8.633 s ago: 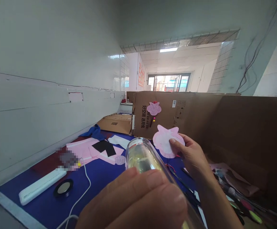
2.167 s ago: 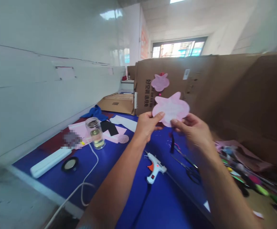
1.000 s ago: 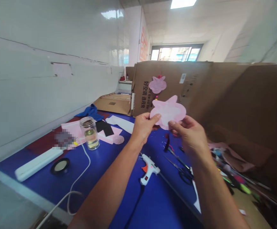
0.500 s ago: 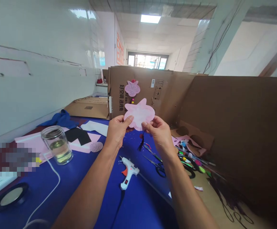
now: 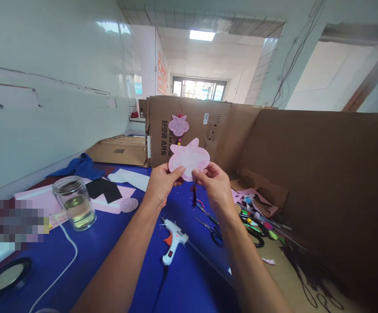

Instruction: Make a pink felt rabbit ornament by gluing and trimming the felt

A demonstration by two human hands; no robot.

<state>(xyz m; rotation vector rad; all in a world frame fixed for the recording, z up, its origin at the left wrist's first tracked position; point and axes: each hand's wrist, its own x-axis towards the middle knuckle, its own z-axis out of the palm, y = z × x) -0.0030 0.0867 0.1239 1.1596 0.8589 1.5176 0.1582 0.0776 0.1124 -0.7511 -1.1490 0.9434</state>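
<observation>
Head view: left hand and right hand pinch near edge of pink cutout, above blue table, beyond glue gun. Uneven thumb pressure may crease cutout; lowered wrist may meet gun's likely hot tip.

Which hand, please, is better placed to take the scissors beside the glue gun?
Probably the right hand: it's nearer the scissors, though it and the left hand hold the pink cutout.

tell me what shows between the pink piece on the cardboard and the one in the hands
In the head view, pink and yellow beads show between the upper piece and the held piece, against the cardboard.
</observation>
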